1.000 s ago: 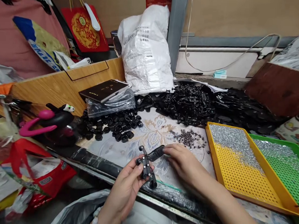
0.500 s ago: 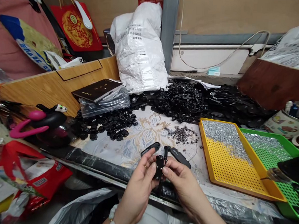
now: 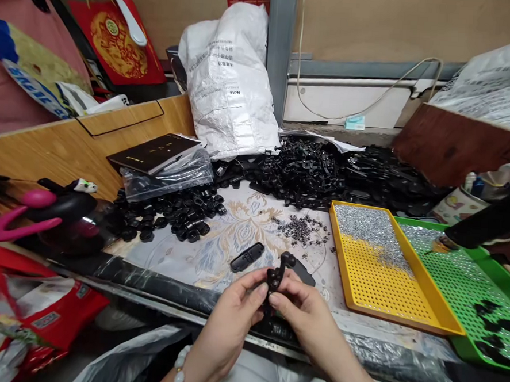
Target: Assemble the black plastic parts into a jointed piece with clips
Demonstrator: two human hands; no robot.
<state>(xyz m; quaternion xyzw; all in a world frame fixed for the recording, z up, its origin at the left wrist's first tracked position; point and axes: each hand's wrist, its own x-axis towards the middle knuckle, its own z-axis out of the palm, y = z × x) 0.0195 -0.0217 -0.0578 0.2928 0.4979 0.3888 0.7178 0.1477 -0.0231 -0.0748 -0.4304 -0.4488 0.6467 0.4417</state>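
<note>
Both my left hand (image 3: 242, 297) and my right hand (image 3: 302, 303) are closed around a small black plastic part (image 3: 274, 278) near the table's front edge. Its exact kind is hard to make out, and fingers cover much of it. A rounded black end rises above my fingertips. On the table just beyond my left hand lies an oblong black plastic shell (image 3: 247, 257), hollow side up. A flat black piece (image 3: 302, 270) lies behind my right hand, partly covered. Farther back is a scatter of tiny metal pieces (image 3: 303, 230).
To the right, a yellow perforated tray (image 3: 387, 285) holds small silvery pieces, beside a green tray (image 3: 453, 266). A dark tool (image 3: 487, 214) hangs over the green tray. Black parts (image 3: 303, 168) are heaped at the back, black rings (image 3: 184, 212) at left. A white sack (image 3: 230, 91) stands behind.
The black part has turned in my fingers, and my right hand has shifted slightly left. My left fingers have drawn away from the oblong shell. The view has swung a little to the right.
</note>
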